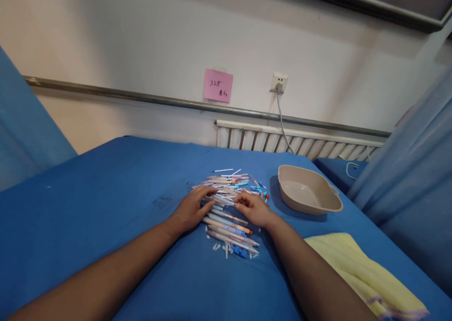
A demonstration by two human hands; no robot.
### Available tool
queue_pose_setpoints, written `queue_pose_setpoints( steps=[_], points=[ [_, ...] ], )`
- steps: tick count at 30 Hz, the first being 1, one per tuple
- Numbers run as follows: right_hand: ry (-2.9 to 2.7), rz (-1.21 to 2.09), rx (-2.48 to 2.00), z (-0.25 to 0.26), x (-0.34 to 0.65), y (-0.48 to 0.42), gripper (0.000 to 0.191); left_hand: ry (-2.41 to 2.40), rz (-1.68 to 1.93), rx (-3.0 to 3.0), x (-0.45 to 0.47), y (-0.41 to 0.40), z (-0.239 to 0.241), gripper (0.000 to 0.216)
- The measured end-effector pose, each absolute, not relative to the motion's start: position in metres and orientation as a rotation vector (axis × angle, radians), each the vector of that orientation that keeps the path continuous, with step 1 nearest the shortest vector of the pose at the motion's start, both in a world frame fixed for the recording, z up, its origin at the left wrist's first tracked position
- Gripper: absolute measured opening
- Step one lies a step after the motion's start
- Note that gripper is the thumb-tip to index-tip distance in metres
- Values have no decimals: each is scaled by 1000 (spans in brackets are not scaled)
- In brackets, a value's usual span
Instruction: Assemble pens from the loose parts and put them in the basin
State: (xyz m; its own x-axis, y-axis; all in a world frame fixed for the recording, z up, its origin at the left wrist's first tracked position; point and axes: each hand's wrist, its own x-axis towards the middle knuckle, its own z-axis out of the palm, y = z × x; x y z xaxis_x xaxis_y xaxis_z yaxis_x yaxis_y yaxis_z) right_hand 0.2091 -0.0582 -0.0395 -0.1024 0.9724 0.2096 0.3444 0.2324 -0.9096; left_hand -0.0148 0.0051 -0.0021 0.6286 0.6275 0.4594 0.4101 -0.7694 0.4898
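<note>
A pile of pens and pen parts (229, 217) lies on the blue tablecloth (106, 208), with small caps and refills scattered round it. My left hand (190, 210) rests on the pile's left side, fingers stretched flat over the pens. On the right side my right hand (252, 209) has its fingers curled onto a light blue pen (222, 199) that spans the gap between both hands; whether they pinch it I cannot make out. Both forearms reach in from the bottom of the view.
A beige shallow dish (330, 207) stands to the right of the pile. A yellow towel (367, 274) lies at the near right. Behind are a wall with a pink note (218, 85), a socket (278, 83) and a radiator (296, 140). Blue curtains hang at both sides.
</note>
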Motion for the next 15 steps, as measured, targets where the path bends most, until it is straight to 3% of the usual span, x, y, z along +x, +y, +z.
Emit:
queue_pose_setpoints(
  steps=[10,15],
  points=[
    [-1582,949,-1264,-34,209,-59,14,946,754,2445,-14,4,2,32],
    [-1569,915,-1267,-34,207,-59,11,833,861,2492,-14,1,3,38]
  ],
)
